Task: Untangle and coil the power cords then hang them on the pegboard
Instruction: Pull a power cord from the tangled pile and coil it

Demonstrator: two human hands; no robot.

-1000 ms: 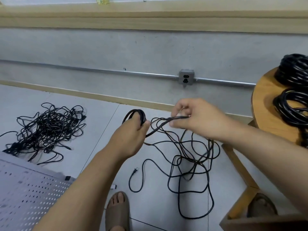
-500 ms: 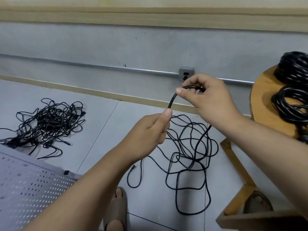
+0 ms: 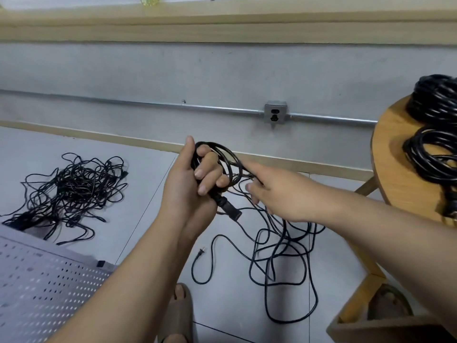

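Right hand [image 3: 284, 196] has dropped from up by the wall socket and now sits just right of the left hand [image 3: 195, 184], which has rolled palm-up toward me. The left fingers are curled tight round a small coil [image 3: 222, 151] of the black power cord, and its connector [image 3: 228, 210] pokes out below the fist, pointing down and right. The right hand reaches in with the index finger straight along the strand leaving the coil. Whether the thumb pinches that strand I cannot tell (the hand covers it).

What matters for the next wrap: the slack [image 3: 284, 256] runs from the coil down and right, passes under the right hand and spills onto the floor, ending at the plug [image 3: 200, 252]. So the right hand is the nearer one to feed it, I reckon.

Off to the left lies the tangled pile [image 3: 74, 189], untouched. The pegboard [image 3: 44, 288] sits at lower left.
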